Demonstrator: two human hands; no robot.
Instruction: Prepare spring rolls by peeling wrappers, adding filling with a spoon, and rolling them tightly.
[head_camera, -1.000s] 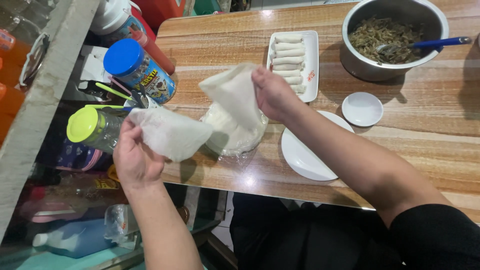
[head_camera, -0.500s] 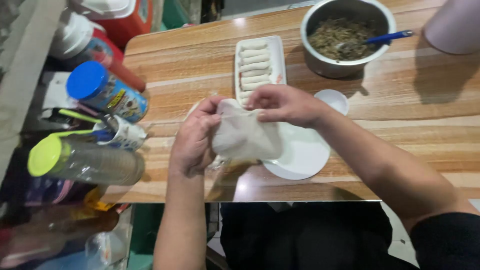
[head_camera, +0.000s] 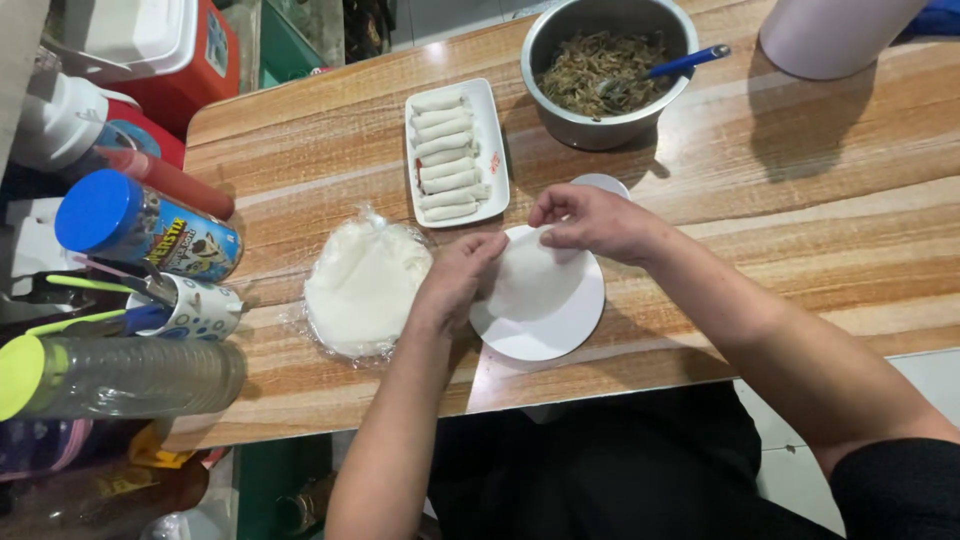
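A thin white wrapper sheet (head_camera: 540, 285) lies spread over a round white plate (head_camera: 545, 340) at the table's near edge. My left hand (head_camera: 458, 280) rests on the sheet's left edge. My right hand (head_camera: 590, 218) pinches its far edge with thumb and fingers. To the left sits a stack of wrappers (head_camera: 365, 285) in clear plastic. A rectangular white dish (head_camera: 492, 150) holding several finished rolls stands behind. A metal bowl (head_camera: 560, 120) of brownish filling with a blue-handled spoon (head_camera: 680, 65) is at the far side.
A small white saucer (head_camera: 605, 183) peeks out behind my right hand. A pink-white container (head_camera: 830, 35) stands far right. At the left are a blue-lidded can (head_camera: 140, 230), a cup of utensils (head_camera: 195, 305), a green-capped bottle (head_camera: 120, 375) and a red cooler (head_camera: 160, 60).
One wrapper, peeled from the stack and held up in both hands, has been brought over and laid flat on the plate. Both hands lowered to the plate.
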